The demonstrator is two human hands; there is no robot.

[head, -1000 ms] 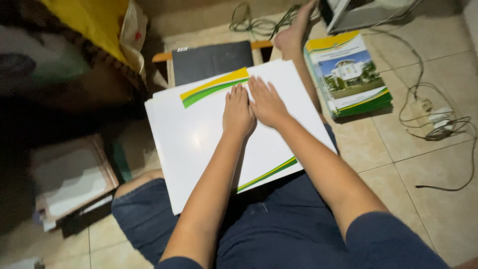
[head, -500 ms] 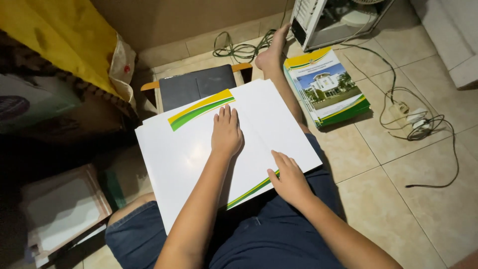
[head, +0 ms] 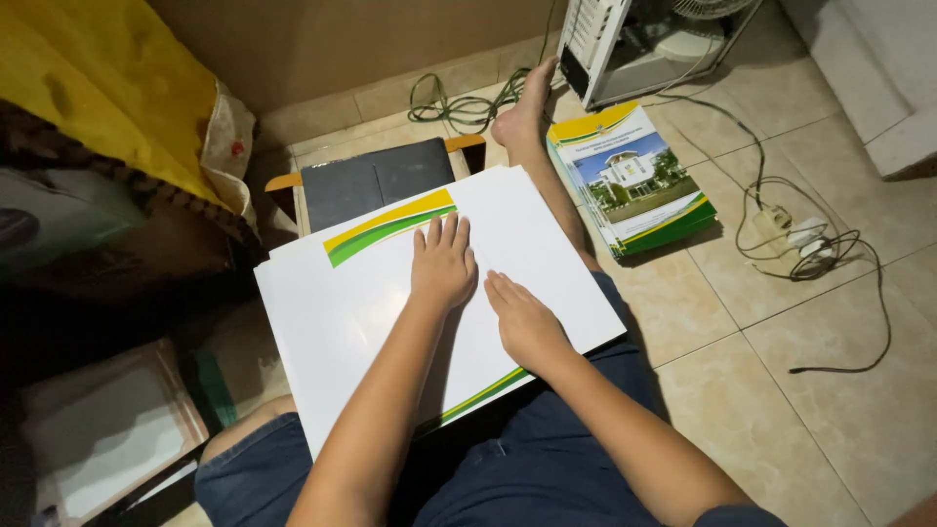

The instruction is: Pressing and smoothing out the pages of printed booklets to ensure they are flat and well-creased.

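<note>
1. The left hand (head: 442, 262) lay flat, fingers stretched and close together, palm pressed on the white sheet (head: 361, 322) at the centre of the frame.
2. The right hand (head: 523, 317) also rested flat on the sheet just beside it, fingers extended, gripping nothing.
3. The sheet, with a yellow and green band near its upper edge, lay across the person's lap over dark blue shorts (head: 547, 468).
4. A dark folder (head: 376, 181) sat just above the sheet.
5. A stack of booklets (head: 634, 181) rested on the beige tiled floor (head: 781, 410) at upper right, near tangled cables (head: 810, 249).
6. Yellow cloth (head: 107, 88) filled the upper left.
</note>
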